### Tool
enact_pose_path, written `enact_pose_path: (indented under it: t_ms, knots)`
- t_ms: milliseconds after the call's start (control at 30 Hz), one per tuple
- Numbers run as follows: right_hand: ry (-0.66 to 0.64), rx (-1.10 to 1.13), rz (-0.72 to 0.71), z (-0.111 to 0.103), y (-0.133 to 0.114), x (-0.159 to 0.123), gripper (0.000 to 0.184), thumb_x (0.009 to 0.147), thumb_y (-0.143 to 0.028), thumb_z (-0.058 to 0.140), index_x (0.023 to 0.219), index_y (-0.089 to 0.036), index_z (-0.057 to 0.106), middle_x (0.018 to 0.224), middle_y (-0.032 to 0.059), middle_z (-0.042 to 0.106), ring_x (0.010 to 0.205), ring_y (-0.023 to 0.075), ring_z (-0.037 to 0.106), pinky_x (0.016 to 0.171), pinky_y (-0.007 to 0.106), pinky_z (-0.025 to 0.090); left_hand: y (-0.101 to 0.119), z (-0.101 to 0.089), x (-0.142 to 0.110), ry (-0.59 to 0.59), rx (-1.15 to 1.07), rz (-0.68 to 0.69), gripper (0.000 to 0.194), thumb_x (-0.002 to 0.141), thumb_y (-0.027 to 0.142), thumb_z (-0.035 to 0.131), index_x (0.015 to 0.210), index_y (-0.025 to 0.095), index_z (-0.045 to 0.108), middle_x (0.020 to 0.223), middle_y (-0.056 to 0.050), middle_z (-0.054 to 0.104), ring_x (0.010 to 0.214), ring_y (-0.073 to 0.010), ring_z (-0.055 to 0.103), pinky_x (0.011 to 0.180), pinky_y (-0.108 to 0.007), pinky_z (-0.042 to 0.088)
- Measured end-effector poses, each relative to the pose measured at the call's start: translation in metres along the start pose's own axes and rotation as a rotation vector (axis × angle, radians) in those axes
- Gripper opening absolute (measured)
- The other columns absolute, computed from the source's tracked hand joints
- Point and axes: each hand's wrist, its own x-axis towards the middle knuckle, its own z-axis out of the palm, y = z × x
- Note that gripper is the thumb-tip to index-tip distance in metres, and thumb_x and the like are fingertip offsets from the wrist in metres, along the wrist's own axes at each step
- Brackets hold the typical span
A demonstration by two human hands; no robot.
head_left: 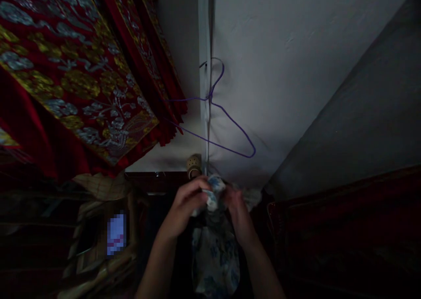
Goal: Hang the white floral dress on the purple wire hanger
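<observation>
A white cloth with blue flowers [216,189] is bunched up between my two hands, low in the middle of the head view. My left hand [189,202] is closed on its left side, with thumb and fingers pinching the fabric. At the right side, my right hand [238,209] has curled fingers on the cloth's edge; they are somewhat blurred. More fabric with the same blue print [215,259] lies below, between my forearms. Above the hands, a purple wire hanger [230,149] hangs at a pale vertical strip [204,22] against the wall, with no garment on it.
Red embroidered drapery [108,84] with gold and silver patterns hangs at the left. A tan clog with holes [194,163] is just beyond my left hand. A bamboo-like chair or stand [98,272] is at lower left. The pale wall [279,70] rises ahead; dark red furniture [355,202] stands right.
</observation>
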Motion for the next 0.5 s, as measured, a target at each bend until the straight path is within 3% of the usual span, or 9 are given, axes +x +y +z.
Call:
enact_pose_path:
  t_ms: [67, 133, 200, 267, 333, 367, 433, 500]
  knots:
    - [-0.084, 0.115, 0.057, 0.008, -0.004, -0.004, 0.066, 0.085, -0.083, 0.048, 0.106, -0.026, 0.073, 0.11, 0.0094, 0.074, 0.113, 0.0297, 0.064, 0.1, 0.045, 0.049, 0.008, 0.015, -0.003, -0.156, 0.302, 0.093, 0.013, 0.096, 0.029, 0.062, 0.094, 0.022, 0.073, 0.107, -0.007, 0.068, 0.112, -0.0249, 0.06, 0.101, -0.036, 0.044]
    - [-0.194, 0.154, 0.085, 0.011, -0.017, -0.006, 0.06, 0.082, -0.079, 0.059, 0.109, -0.026, 0.071, 0.109, 0.0088, 0.073, 0.112, 0.0292, 0.065, 0.098, 0.044, 0.051, 0.009, 0.018, -0.001, -0.127, 0.459, 0.178, 0.026, 0.099, 0.031, 0.059, 0.123, 0.029, 0.068, 0.13, -0.007, 0.064, 0.133, -0.0266, 0.05, 0.116, -0.04, 0.033]
    - [-0.377, 0.086, 0.141, 0.008, -0.038, -0.001, 0.051, 0.076, -0.063, 0.077, 0.109, -0.025, 0.068, 0.102, 0.0067, 0.072, 0.1, 0.0265, 0.067, 0.089, 0.039, 0.054, 0.003, 0.011, 0.002, -0.064, 0.418, 0.203, 0.051, 0.101, 0.042, 0.053, 0.151, 0.033, 0.045, 0.153, -0.008, 0.049, 0.145, -0.0273, 0.039, 0.121, -0.043, 0.027]
    - [-0.589, -0.069, 0.194, 0.002, -0.066, 0.01, 0.045, 0.069, -0.045, 0.086, 0.103, -0.022, 0.067, 0.09, 0.0034, 0.071, 0.082, 0.0212, 0.067, 0.076, 0.033, 0.055, -0.007, -0.003, 0.004, -0.123, 0.32, 0.129, 0.06, 0.103, 0.055, 0.041, 0.157, 0.03, 0.033, 0.157, -0.01, 0.045, 0.144, -0.0285, 0.041, 0.119, -0.044, 0.031]
    - [-0.741, -0.273, 0.15, -0.004, -0.094, 0.027, 0.028, 0.069, -0.031, 0.082, 0.089, -0.018, 0.066, 0.076, 0.0, 0.066, 0.066, 0.0152, 0.059, 0.061, 0.026, 0.049, -0.017, -0.018, 0.003, -0.274, 0.319, -0.011, 0.062, 0.103, 0.062, 0.028, 0.142, 0.023, 0.055, 0.135, -0.011, 0.064, 0.124, -0.0285, 0.058, 0.107, -0.042, 0.044]
    - [-0.757, -0.378, 0.062, -0.005, -0.107, 0.036, 0.018, 0.07, -0.026, 0.077, 0.081, -0.017, 0.065, 0.07, -0.0013, 0.062, 0.061, 0.013, 0.055, 0.057, 0.024, 0.046, -0.02, -0.025, 0.001, -0.36, 0.36, -0.083, 0.065, 0.103, 0.064, 0.026, 0.125, 0.019, 0.067, 0.117, -0.01, 0.07, 0.107, -0.0267, 0.064, 0.096, -0.039, 0.05]
    - [-0.677, -0.536, -0.197, -0.005, -0.126, 0.054, 0.004, 0.069, -0.017, 0.066, 0.073, -0.017, 0.064, 0.065, -0.0022, 0.059, 0.058, 0.0113, 0.052, 0.054, 0.022, 0.041, -0.017, -0.036, -0.002, -0.497, 0.486, -0.158, 0.066, 0.101, 0.065, 0.032, 0.088, 0.015, 0.071, 0.086, -0.007, 0.069, 0.08, -0.0209, 0.062, 0.076, -0.032, 0.051]
    - [-0.53, -0.604, -0.47, 0.001, -0.136, 0.07, 0.008, 0.066, -0.013, 0.059, 0.072, -0.017, 0.064, 0.066, -0.0017, 0.061, 0.06, 0.0114, 0.054, 0.056, 0.022, 0.041, -0.001, -0.046, -0.005, -0.554, 0.658, -0.137, 0.058, 0.1, 0.062, 0.042, 0.078, 0.015, 0.067, 0.079, -0.004, 0.065, 0.076, -0.0189, 0.059, 0.072, -0.029, 0.048]
